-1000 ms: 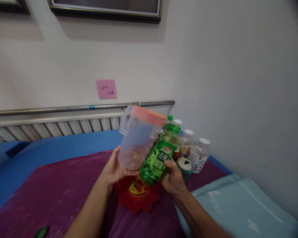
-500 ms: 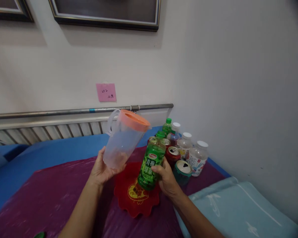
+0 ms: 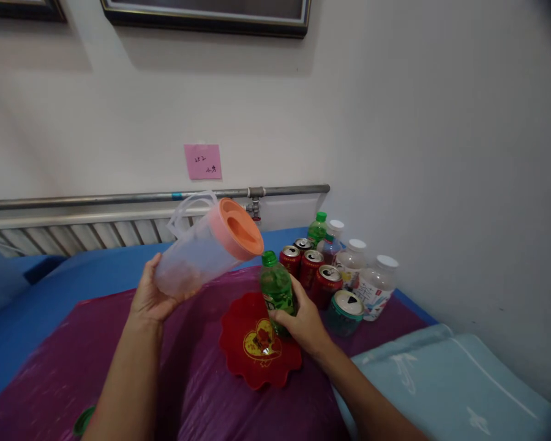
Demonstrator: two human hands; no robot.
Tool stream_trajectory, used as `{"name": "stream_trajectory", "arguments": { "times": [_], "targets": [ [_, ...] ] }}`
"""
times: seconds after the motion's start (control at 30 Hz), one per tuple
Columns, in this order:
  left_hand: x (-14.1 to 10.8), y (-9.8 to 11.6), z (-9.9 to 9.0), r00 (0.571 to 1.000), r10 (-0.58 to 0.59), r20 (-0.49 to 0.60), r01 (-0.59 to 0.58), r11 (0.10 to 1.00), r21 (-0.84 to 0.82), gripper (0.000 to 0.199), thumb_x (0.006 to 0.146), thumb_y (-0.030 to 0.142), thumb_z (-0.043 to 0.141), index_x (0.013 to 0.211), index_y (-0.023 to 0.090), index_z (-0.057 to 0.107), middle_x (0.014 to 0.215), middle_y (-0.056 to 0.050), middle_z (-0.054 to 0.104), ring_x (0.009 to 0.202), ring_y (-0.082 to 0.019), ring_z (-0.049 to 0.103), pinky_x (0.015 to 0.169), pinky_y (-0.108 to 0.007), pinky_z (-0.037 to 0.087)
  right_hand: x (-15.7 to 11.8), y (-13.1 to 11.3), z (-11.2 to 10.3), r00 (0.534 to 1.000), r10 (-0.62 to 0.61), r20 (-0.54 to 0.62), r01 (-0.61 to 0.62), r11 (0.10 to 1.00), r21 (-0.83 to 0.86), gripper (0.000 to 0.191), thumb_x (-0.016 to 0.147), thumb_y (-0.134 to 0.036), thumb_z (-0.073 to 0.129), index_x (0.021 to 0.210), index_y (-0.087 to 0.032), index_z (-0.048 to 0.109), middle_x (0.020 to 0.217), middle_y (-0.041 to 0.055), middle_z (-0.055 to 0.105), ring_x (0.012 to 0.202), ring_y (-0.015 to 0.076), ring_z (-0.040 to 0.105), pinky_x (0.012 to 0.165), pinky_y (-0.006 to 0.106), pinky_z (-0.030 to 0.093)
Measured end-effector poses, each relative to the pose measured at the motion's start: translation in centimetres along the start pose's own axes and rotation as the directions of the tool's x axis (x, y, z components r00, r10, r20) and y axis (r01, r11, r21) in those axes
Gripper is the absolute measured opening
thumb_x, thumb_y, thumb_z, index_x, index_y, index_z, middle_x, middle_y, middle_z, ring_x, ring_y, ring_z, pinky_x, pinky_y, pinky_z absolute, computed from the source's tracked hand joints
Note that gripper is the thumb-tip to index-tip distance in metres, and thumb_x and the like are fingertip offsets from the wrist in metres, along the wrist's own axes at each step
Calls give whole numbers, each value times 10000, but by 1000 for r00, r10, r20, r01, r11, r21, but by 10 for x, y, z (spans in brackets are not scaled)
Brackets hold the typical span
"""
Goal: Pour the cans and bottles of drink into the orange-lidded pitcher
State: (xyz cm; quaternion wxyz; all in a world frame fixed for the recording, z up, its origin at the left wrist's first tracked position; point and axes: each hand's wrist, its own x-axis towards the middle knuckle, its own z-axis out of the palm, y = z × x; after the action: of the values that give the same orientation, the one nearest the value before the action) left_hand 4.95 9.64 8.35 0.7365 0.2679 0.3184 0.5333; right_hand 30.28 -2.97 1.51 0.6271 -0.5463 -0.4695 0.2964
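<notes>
Purple plastic sheet (image 3: 50,355) stretches left of the red scalloped plate (image 3: 234,358) to an edge along the blue surface (image 3: 114,264); five cans (image 3: 329,289) and four standing bottles (image 3: 375,293) crowd the right; left hand (image 3: 153,298), half-open, cups the translucent pitcher's (image 3: 190,263) base in the air, long axis slanting, orange lid (image 3: 241,229) up-right; right hand (image 3: 307,318) wraps a green bottle (image 3: 278,288) over the plate's right side, cap up, leaning left.

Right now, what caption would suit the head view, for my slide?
Left hand holds a tilted, orange-lidded pitcher; right hand grips a green bottle near a red scalloped plate.
</notes>
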Motion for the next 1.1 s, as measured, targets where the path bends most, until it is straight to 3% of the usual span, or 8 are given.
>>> {"name": "stream_trajectory", "arguments": {
  "times": [0.33, 0.5, 0.67, 0.87, 1.1],
  "targets": [
    [-10, 14, 1, 992, 121, -20, -121, 993, 1, 307, 807, 370, 603, 1079, 229, 627, 896, -41, 737, 741, -267, 711, 566, -459, 609, -5, -1, 5, 998, -68, 17, 69, 995, -73, 762, 575, -140, 733, 1309, -260, 569, 1266, 36, 660, 1168, 283, 603, 1047, 431, 438],
    [-11, 19, 0, 987, 161, -18, -160, 985, 67, 253, 866, 412, 512, 978, 239, 659, 838, -42, 739, 685, -244, 698, 507, -375, 596, -7, 0, 7, 998, -42, 40, 45, 995, -91, 783, 596, -156, 732, 1347, -251, 533, 1276, 44, 653, 1168, 277, 602, 1049, 438, 437],
    [-14, 22, 3, 980, 173, -102, -166, 983, 73, 230, 876, 396, 493, 953, 254, 657, 836, -29, 741, 701, -249, 692, 527, -378, 594, -9, 2, 9, 998, -39, 42, 43, 994, -96, 795, 592, -162, 740, 1356, -242, 532, 1310, 53, 633, 1199, 281, 583, 1072, 445, 418],
    [-16, 26, 4, 968, 233, -89, -227, 971, 77, 249, 876, 408, 486, 925, 240, 663, 804, -26, 733, 636, -226, 667, 467, -334, 567, -10, 2, 11, 998, -42, 45, 47, 993, -105, 793, 580, -167, 747, 1344, -246, 548, 1300, 51, 641, 1200, 282, 584, 1075, 446, 415],
    [-20, 29, 6, 963, 250, -102, -247, 968, 35, 261, 865, 372, 519, 984, 180, 648, 813, -32, 736, 654, -203, 673, 542, -344, 592, -11, -1, 14, 997, -43, 71, 49, 995, -88, 769, 581, -152, 735, 1323, -255, 565, 1281, 43, 650, 1173, 276, 600, 1059, 436, 428]
  ]
}}
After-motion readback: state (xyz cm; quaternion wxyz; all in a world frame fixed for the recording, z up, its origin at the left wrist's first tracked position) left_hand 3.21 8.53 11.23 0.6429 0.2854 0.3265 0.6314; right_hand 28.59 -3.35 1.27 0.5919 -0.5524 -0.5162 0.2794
